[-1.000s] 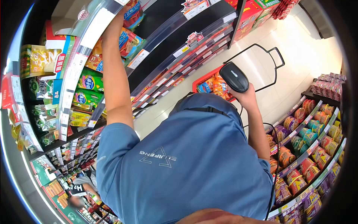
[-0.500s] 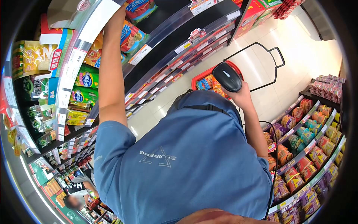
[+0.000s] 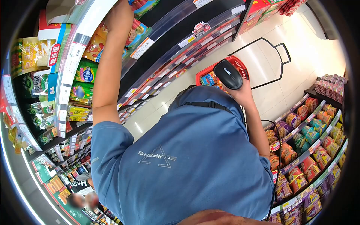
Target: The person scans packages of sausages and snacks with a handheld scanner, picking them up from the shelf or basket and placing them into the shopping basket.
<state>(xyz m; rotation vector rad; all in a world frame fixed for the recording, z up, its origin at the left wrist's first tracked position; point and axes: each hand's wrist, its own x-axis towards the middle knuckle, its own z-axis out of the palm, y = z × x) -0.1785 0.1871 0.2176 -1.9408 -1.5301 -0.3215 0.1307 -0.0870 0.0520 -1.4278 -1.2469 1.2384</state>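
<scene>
My left arm reaches up to the snack shelf, and my left hand (image 3: 120, 17) is at the bagged snacks, beside a colourful pack (image 3: 137, 33) and over an orange pack (image 3: 98, 43). Its fingers are hidden by the hand itself and the shelf edge. My right hand (image 3: 243, 93) is wrapped round a black barcode scanner (image 3: 228, 74), held out in front of my waist. Below the scanner, a red shopping basket (image 3: 240, 64) with a long black pull handle (image 3: 287, 56) stands on the floor; bright snack packs (image 3: 208, 79) lie inside it.
Price labels (image 3: 142, 48) run along the shelf edges at my left. Green snack bags (image 3: 85, 72) hang below my forearm. On the right, tiered shelves hold instant noodle cups (image 3: 296, 178). A black cable (image 3: 276, 150) passes by my right arm. People (image 3: 80, 185) are at the lower left.
My left hand has come lower and more into view at the shelf packs. The scanner in my right hand and the basket appear slightly further right. A second person shows at lower left.
</scene>
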